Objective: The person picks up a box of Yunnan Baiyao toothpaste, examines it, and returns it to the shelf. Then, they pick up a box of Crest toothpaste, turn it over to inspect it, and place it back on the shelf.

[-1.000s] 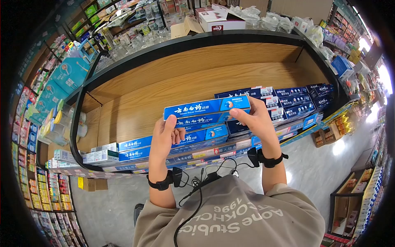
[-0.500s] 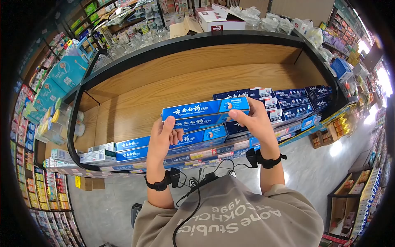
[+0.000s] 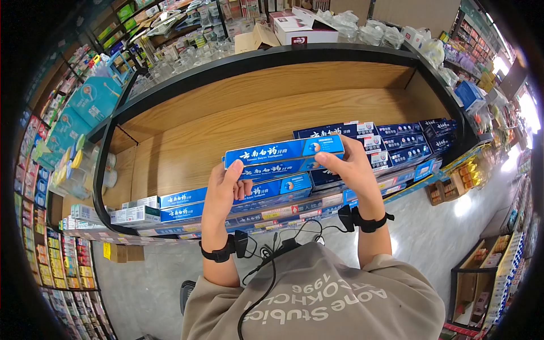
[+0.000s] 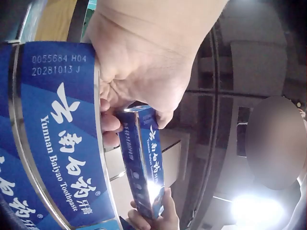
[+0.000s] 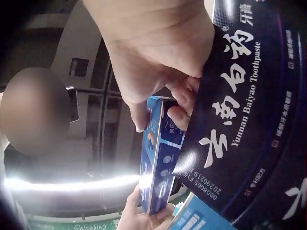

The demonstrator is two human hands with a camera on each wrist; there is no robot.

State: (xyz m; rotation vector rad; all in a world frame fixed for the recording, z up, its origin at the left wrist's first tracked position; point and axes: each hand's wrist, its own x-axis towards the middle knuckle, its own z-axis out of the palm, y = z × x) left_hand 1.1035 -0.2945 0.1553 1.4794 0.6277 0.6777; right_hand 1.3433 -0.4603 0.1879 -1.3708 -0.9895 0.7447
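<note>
Both hands hold a blue toothpaste box (image 3: 283, 148) level above the shelf's front rows. The left hand (image 3: 222, 190) pinches its left end, thumb on the printed face; the right hand (image 3: 357, 165) grips the right end, thumb on the near edge. In the left wrist view, the left hand (image 4: 144, 67) holds one end of the box (image 4: 144, 163), with fingers of the other hand at the far end. From the right wrist view, the right hand (image 5: 158, 62) grips the box (image 5: 160, 158) beside a dark blue toothpaste box (image 5: 230, 110).
Blue boxes (image 3: 181, 213) line the shelf front, with white-green boxes (image 3: 135, 215) to their left. Dark blue boxes (image 3: 409, 152) are stacked at the right. A black frame (image 3: 272, 55) edges the wooden shelf (image 3: 215, 122). An open white carton (image 3: 303, 28) stands behind.
Over the last second the view has shifted slightly. Both hands keep their hold on the box, which stays nearly in place with a very slight change in tilt.
</note>
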